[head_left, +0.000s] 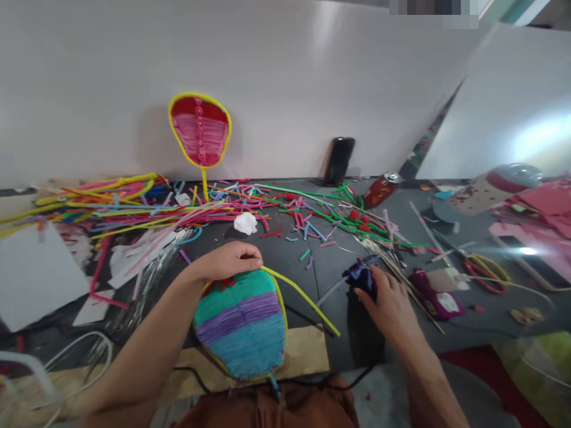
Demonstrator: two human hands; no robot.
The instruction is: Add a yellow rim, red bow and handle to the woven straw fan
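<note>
My left hand is closed at the top edge of a rounded panel, its thumb and finger pinching a yellow pipe cleaner. Bands of green, purple and blue pipe cleaners cover the panel, and yellow edging runs down its right side. The pipe cleaner's loose end stretches right and down, bent, away from the panel. To the right, my right hand grips a dark blue tool that looks like a hot glue gun, partly hidden by the fingers. A pale thin stick extends left from it.
A pink and red fan-shaped piece stands against the grey board. Pipe cleaners and scraps litter the back. A phone, red can, white wad, scissors and purple holder lie around. Cardboard lies in front.
</note>
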